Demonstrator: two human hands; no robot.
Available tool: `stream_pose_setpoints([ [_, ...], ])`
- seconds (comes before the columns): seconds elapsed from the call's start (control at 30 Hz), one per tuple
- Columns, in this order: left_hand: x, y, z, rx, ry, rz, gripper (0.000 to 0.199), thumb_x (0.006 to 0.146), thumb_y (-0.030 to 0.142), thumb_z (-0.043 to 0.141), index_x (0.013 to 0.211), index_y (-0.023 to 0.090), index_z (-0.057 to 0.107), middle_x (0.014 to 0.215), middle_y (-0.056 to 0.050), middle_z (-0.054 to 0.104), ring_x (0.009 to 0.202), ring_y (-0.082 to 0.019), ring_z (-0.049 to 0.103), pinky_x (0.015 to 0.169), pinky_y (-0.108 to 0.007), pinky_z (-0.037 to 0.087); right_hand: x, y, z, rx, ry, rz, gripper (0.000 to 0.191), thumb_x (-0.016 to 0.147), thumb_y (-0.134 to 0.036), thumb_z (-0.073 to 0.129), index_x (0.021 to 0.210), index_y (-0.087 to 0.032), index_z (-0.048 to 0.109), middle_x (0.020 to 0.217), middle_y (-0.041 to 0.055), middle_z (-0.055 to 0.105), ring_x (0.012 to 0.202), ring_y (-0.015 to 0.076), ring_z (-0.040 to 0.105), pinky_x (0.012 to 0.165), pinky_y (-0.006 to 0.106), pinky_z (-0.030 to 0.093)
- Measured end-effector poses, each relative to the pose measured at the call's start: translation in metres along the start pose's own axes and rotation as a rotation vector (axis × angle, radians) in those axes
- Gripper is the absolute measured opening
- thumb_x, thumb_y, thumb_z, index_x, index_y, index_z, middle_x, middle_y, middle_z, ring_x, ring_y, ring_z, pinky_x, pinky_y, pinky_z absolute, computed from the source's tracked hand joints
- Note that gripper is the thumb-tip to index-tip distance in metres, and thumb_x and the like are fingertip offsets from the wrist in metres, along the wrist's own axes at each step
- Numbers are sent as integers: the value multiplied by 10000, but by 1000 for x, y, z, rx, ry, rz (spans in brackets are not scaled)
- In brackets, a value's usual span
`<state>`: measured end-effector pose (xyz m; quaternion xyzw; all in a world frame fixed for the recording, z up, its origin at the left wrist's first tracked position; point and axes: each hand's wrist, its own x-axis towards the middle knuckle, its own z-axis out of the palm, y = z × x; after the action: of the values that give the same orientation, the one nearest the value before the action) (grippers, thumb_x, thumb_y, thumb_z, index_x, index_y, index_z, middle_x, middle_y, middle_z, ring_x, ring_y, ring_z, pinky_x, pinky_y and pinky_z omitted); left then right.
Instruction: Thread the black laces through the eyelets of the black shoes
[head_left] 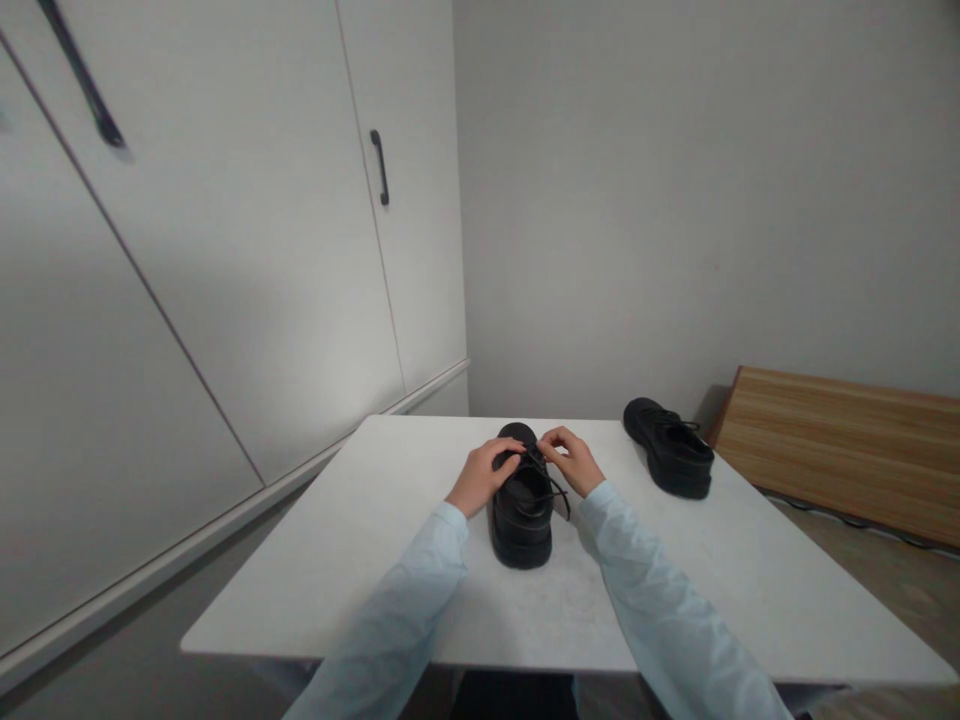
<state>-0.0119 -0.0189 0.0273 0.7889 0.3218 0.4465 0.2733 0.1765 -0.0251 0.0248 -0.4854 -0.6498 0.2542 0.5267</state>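
A black lace-up shoe (523,540) rests upright on the white table, its toe pointing away from me and its heel towards me. My left hand (486,474) lies over the left side of the lacing, thumb and fingers curled against the shoe's upper. On the other side my right hand (573,460) pinches at the lacing near the top eyelets, with fingertips close to those of the left. Loose ends of the black shoelace (561,492) hang over the right side of the opening. What exactly sits between the fingertips is small and partly hidden.
The matching black shoe (671,448) stands at the table's back right edge, laces on top. Behind it a wood-grain board (840,440) leans by the grey wall. White cabinets (225,250) with dark handles run along the left of the white table (360,530).
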Motion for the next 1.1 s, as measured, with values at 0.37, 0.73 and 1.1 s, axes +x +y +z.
stream_pose_setpoints([
  [0.37, -1, -1, 0, -6, -2, 3, 196, 827, 269, 536, 943, 197, 677, 1083, -66, 670, 1060, -199, 590, 1003, -364, 405, 2, -8, -9, 185, 3, 44, 383, 626, -509, 696, 587, -179, 506, 798, 36, 558, 715, 162, 553, 590, 311, 521],
  [0.73, -1, -5, 0, -9, -11, -2, 198, 831, 279, 538, 951, 199, 673, 1089, -64, 668, 1094, -201, 573, 1018, -369, 393, -1, -10, -4, 5, -40, 47, 245, 629, -390, 688, 642, -176, 570, 715, 24, 595, 708, 172, 579, 577, 274, 469],
  [1.1, -1, -2, -1, -4, -10, -15, 201, 824, 281, 541, 948, 193, 673, 1086, -70, 669, 1072, -202, 586, 1008, -367, 403, 1, -2, -6, -67, 39, -75, 146, 609, -237, 613, 599, -190, 476, 730, 21, 591, 664, 142, 572, 568, 262, 503],
])
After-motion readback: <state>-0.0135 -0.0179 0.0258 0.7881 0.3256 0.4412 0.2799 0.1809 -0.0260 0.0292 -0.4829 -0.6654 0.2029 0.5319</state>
